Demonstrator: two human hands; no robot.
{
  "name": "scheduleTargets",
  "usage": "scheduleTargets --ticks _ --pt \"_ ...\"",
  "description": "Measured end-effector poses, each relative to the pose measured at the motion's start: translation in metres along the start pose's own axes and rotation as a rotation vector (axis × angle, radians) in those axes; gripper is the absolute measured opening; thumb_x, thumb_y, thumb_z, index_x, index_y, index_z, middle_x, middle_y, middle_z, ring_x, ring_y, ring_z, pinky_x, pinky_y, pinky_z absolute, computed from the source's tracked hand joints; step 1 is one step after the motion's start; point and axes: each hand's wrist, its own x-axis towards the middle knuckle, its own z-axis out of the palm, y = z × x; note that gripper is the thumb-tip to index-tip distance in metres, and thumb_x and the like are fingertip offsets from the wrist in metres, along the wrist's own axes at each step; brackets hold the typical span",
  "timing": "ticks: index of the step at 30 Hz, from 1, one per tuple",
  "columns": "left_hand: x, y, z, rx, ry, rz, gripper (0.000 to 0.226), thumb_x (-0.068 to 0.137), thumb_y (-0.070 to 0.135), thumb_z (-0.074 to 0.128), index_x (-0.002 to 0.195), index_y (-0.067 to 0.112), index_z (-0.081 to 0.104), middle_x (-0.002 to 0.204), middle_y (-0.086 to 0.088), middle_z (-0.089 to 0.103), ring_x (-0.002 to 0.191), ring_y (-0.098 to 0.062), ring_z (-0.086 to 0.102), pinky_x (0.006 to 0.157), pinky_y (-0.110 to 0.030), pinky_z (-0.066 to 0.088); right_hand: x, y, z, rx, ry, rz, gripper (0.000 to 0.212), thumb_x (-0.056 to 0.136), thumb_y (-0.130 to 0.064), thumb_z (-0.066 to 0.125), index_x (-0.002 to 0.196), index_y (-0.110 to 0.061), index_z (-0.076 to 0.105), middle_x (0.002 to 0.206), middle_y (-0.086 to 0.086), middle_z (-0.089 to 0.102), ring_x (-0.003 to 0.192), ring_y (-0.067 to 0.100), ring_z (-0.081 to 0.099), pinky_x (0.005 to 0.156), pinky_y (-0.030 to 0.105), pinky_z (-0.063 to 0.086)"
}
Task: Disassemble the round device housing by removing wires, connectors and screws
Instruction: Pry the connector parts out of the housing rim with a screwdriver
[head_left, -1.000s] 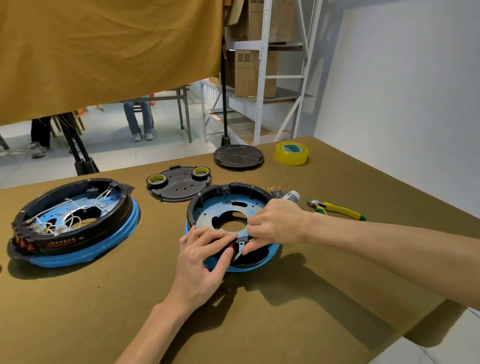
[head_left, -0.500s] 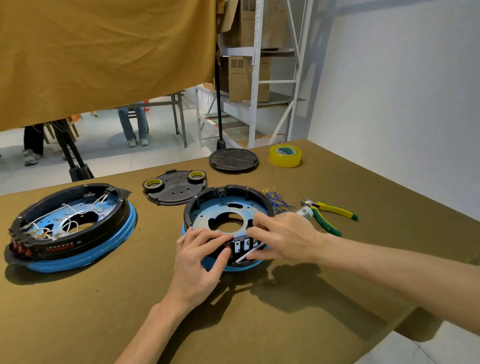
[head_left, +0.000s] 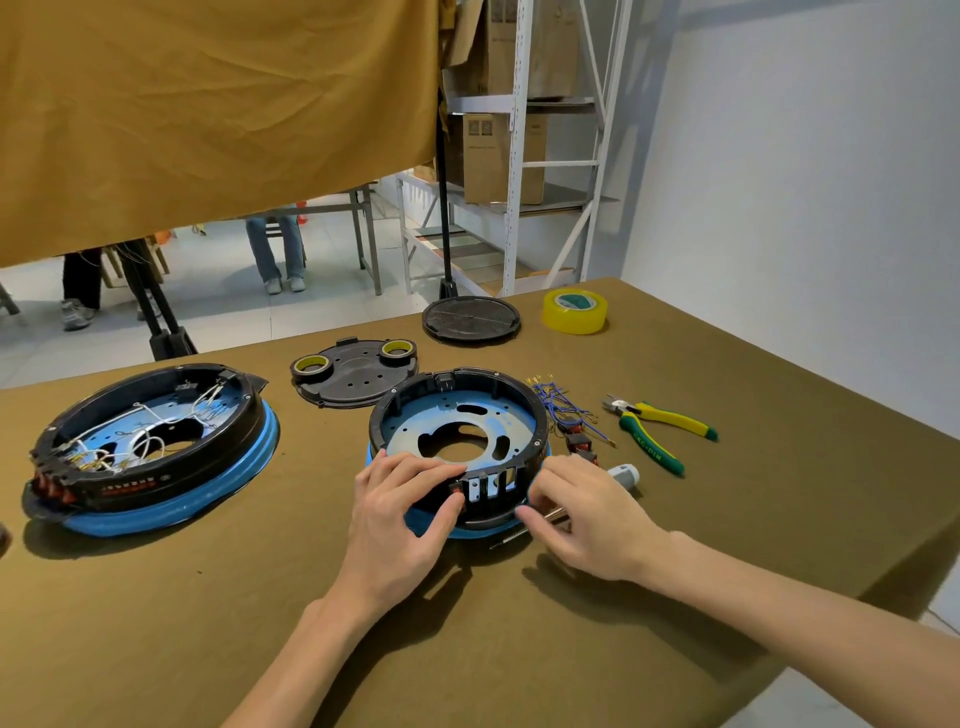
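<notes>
Right hand (head_left: 587, 519) has withdrawn the screwdriver (head_left: 561, 512), now gripped low beside the housing (head_left: 460, 415); left hand (head_left: 400, 512) pinches the last red switch (head_left: 457, 487), likely next out.

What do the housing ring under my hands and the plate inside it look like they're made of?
Housing ring: matte black, moulded ribs and slots, probably plastic. Inner plate: flat, punched holes, bluish sheen with a pale glare patch, likely sheet metal, perhaps coated or filmed. Blue rim below: smooth and glossy; material unclear.

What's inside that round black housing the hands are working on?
Inside the round housing lies a bluish metal plate with a big middle hole and smaller cutouts; no wires show. The left hand covers the near rim, where one red switch peeks out.
</notes>
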Motion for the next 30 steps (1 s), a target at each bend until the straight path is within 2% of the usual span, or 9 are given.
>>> scheduleTargets --ticks 2,5,9,13,17,19,22,27,30 --pt "0.000 0.000 0.001 0.007 0.004 0.004 0.032 0.093 0.050 0.060 0.122 0.039 0.069 0.118 0.026 0.065 0.125 -0.001 0.050 0.118 -0.026 0.017 0.013 -0.017 0.001 0.012 -0.013 0.035 0.032 0.098 -0.053 0.057 0.088 -0.023 0.062 0.078 -0.012 0.062 0.065 0.004 0.053 0.059 0.024 0.047" --pt "0.001 -0.001 0.001 -0.013 0.009 -0.001 0.031 0.094 0.048 0.060 0.122 0.039 0.071 0.117 0.026 0.066 0.124 -0.003 0.052 0.117 -0.026 0.018 0.031 -0.039 0.007 -0.018 -0.056 0.047 0.042 0.095 -0.061 0.052 0.096 -0.023 0.072 0.076 -0.011 0.069 0.064 0.001 0.057 0.059 0.018 0.049" --pt "0.002 -0.001 -0.002 -0.046 0.002 -0.030 0.033 0.095 0.046 0.055 0.119 0.035 0.074 0.116 0.023 0.069 0.122 -0.005 0.053 0.113 -0.023 0.020 0.040 -0.052 0.014 -0.041 -0.099 0.083 0.039 0.096 -0.056 0.056 0.098 -0.021 0.074 0.078 -0.007 0.072 0.068 0.007 0.062 0.063 0.021 0.051" --pt "0.004 0.000 -0.003 -0.045 -0.002 -0.039 0.036 0.094 0.047 0.053 0.119 0.032 0.075 0.115 0.020 0.070 0.122 -0.005 0.053 0.113 -0.027 0.022 0.044 -0.059 0.024 -0.128 -0.053 0.120 0.038 0.096 -0.054 0.057 0.088 -0.020 0.073 0.073 -0.005 0.070 0.063 0.009 0.059 0.061 0.023 0.049" --pt "0.002 -0.003 -0.003 -0.055 -0.004 -0.035 0.036 0.097 0.045 0.049 0.120 0.032 0.074 0.116 0.020 0.070 0.123 -0.003 0.051 0.114 -0.032 0.024 0.043 -0.065 0.025 0.061 -0.023 0.205 0.026 0.095 -0.045 0.059 0.075 -0.027 0.062 0.064 -0.013 0.060 0.055 0.003 0.050 0.056 0.009 0.035" --pt "0.001 -0.003 -0.002 -0.063 0.002 -0.035 0.035 0.100 0.044 0.047 0.119 0.034 0.074 0.115 0.022 0.069 0.124 -0.002 0.051 0.114 -0.030 0.023 0.041 -0.063 0.019 0.075 -0.002 0.196 0.027 0.092 -0.044 0.059 0.070 -0.031 0.052 0.059 -0.015 0.052 0.053 0.005 0.048 0.052 0.011 0.035" --pt "0.001 -0.004 0.000 -0.051 0.020 -0.023 0.033 0.101 0.043 0.046 0.118 0.036 0.073 0.114 0.025 0.068 0.123 -0.002 0.052 0.113 -0.026 0.022 0.035 -0.056 0.006 0.080 0.013 0.148 0.028 0.089 -0.041 0.062 0.067 -0.026 0.054 0.060 -0.012 0.055 0.056 0.009 0.050 0.053 0.017 0.040" --pt "0.000 -0.005 0.002 -0.009 0.027 -0.016 0.033 0.100 0.041 0.049 0.119 0.032 0.074 0.115 0.022 0.070 0.122 -0.004 0.054 0.112 -0.020 0.019 0.021 -0.027 -0.020 0.182 0.180 0.166 0.008 0.089 -0.030 0.071 0.087 -0.023 0.075 0.076 -0.016 0.068 0.064 0.004 0.059 0.056 0.017 0.047" --pt "0.001 -0.005 0.002 -0.022 0.032 -0.022 0.031 0.100 0.041 0.049 0.119 0.035 0.073 0.115 0.023 0.069 0.122 -0.003 0.053 0.113 -0.019 0.018 0.018 0.005 -0.033 0.165 0.293 0.277 0.010 0.087 -0.020 0.077 0.096 -0.020 0.080 0.081 -0.015 0.072 0.063 0.005 0.061 0.059 0.017 0.048"
